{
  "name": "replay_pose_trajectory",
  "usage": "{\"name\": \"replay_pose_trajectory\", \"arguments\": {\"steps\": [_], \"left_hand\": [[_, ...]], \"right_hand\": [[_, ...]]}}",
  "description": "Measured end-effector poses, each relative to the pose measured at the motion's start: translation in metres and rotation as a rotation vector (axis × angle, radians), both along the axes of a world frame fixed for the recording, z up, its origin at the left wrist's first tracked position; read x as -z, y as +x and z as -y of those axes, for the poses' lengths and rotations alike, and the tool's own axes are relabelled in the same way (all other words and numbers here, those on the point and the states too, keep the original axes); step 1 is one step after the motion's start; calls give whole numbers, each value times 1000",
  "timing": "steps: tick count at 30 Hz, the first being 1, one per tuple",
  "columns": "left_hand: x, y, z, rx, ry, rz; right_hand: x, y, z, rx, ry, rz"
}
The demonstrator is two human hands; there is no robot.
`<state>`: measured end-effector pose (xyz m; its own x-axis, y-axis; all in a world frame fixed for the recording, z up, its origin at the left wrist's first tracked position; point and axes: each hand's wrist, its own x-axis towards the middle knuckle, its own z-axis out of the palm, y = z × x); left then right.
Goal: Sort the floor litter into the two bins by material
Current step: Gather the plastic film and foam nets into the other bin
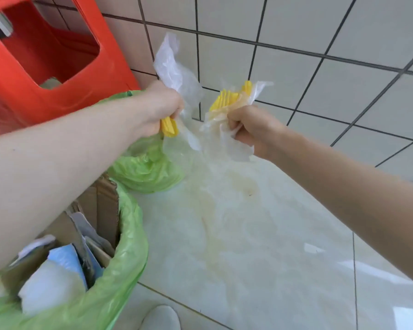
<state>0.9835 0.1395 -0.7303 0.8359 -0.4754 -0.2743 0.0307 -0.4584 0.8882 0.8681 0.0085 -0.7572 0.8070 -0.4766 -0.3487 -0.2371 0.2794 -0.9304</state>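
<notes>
Both our fists grip litter: left hand (pixel 161 108) and right hand (pixel 253 129) each clutch one clear wrapper with yellow plastic. Two green-lined bins (pixel 129 234) sit below our left hand

Both fists, left hand (pixel 161 108) and right hand (pixel 250 128), clutch clear plastic wrappers (pixel 174 67) with yellow pieces (pixel 224 101).

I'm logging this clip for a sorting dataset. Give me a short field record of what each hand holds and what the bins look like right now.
left hand: closed on clear plastic wrap and a yellow plastic piece
right hand: closed on crumpled plastic wrap with yellow forks
near bin: green liner, holds cardboard and paper
far bin: green liner, contents hidden
behind bins: red stool
</notes>
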Motion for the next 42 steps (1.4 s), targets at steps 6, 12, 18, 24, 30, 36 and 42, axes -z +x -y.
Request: {"name": "replay_pose_trajectory", "arguments": {"steps": [6,12,18,24,30,36,42], "left_hand": [[-8,75,-41,-45,-159,173],[32,110,-71,37,-57,271],[73,122,-78,290,835,568],[69,124,-94,648,876,341],[92,116,-81,774,1083,311],[108,118,-66,872,1133,275],[97,119,-74,867,1079,184]], "right_hand": [[-15,78,-35,48,170,144],[9,139,-69,2,-22,119],[42,169,-83,-287,-690,25],[47,170,-82,-690,-1240,-247],[53,174,-90,-995,-1424,-513],[75,199,-89,-1239,-1476,-553],[61,204,-87,-1393,-1420,-582]]}}
